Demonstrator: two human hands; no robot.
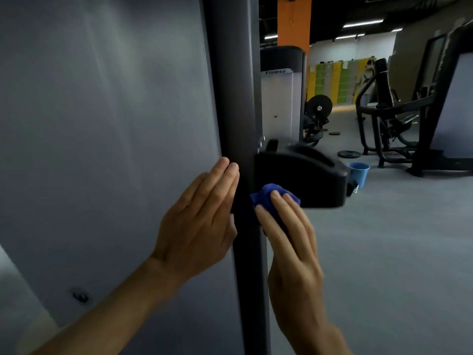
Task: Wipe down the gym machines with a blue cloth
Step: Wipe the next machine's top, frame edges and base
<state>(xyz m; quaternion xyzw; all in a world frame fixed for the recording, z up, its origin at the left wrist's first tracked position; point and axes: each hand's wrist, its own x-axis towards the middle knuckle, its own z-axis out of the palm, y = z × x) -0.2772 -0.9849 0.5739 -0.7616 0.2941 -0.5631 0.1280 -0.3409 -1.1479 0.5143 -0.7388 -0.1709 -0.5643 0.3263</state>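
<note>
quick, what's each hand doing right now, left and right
Left hand: open, flat against the grey panel, holding nothing.
Right hand: pressing the blue cloth against the black post.

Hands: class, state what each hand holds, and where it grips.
Right hand presses a bunched blue cloth under its fingertips against the black post. Left hand holds nothing, lying flat.

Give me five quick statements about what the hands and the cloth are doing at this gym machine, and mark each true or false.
1. The right hand presses the blue cloth against the machine. True.
2. The left hand holds a spray bottle. False: it is open and flat against the grey panel.
3. A blue bucket stands on the floor behind. True.
4. The cloth is draped over the bucket. False: it is under the right hand.
5. The black upright post runs between the hands. True.
</note>
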